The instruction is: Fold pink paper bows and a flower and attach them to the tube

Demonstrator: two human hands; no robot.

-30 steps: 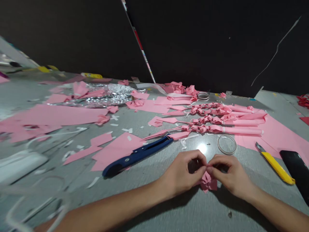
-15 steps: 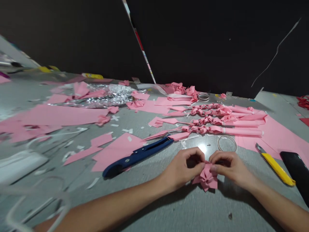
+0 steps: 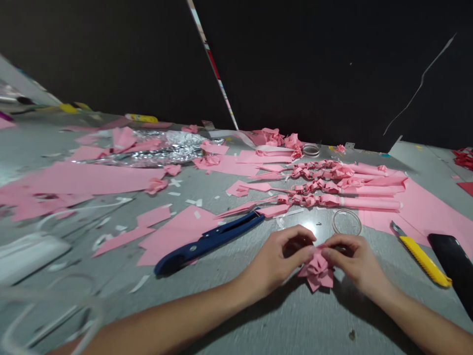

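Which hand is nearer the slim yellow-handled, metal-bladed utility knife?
Right. The right hand is left of the knife, apart from it; the left hand is farther left, across the pink folded-paper flower.

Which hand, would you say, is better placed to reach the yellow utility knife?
Probably the right hand: it is nearer the utility knife, while the left hand is left of the pink paper flower both hold.

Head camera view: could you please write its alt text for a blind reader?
A person's left hand and right hand pinch a folded pink paper flower at a grey table. Around them lie pink paper chains, a blue tool and a yellow knife.
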